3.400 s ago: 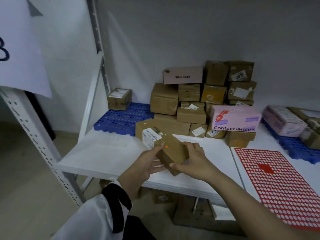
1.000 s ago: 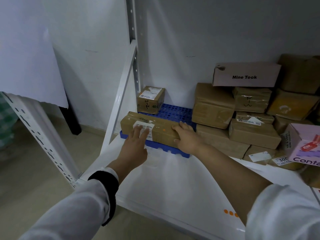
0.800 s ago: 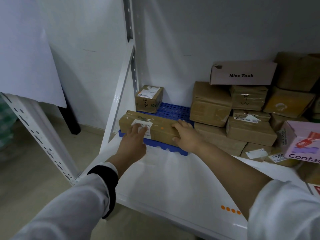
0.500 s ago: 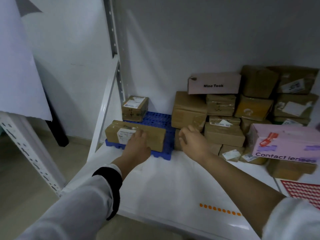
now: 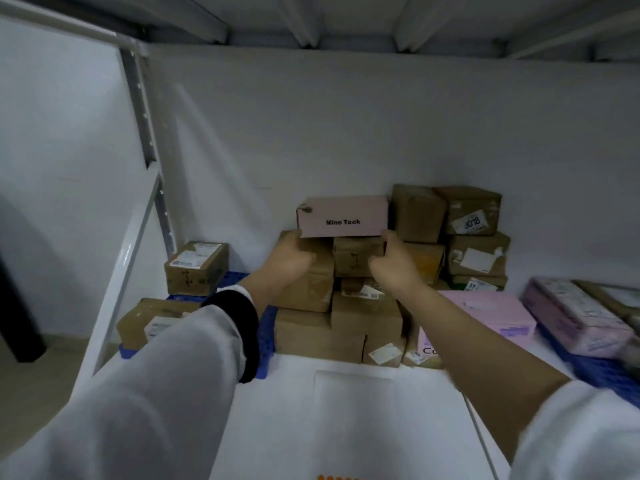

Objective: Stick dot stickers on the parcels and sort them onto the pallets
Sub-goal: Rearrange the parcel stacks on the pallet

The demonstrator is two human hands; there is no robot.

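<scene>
White bench [image 5: 363,420] under a grey wall [image 5: 346,126]. White perforated rack upright [image 5: 143,112] at left with a slanted brace [image 5: 124,271], ribbed shelf underside [image 5: 346,19] overhead. Beige floor [image 5: 20,382] lower left.

White shelf [image 5: 363,427], pallets [image 5: 266,327], parcels [image 5: 311,337].

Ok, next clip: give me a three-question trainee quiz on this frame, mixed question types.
1. True or false: both hands are on the pink "Mine Took" box.
2. Which parcel lies at the front edge of the blue pallet? A) long brown parcel B) a round tin C) a white envelope
3. Fill in: the small brown box at the back of that pallet sits to the ___ of the parcel stack.

Key: 1 true: left hand and right hand grip its lower corners. 2 A. 3 left.
</scene>
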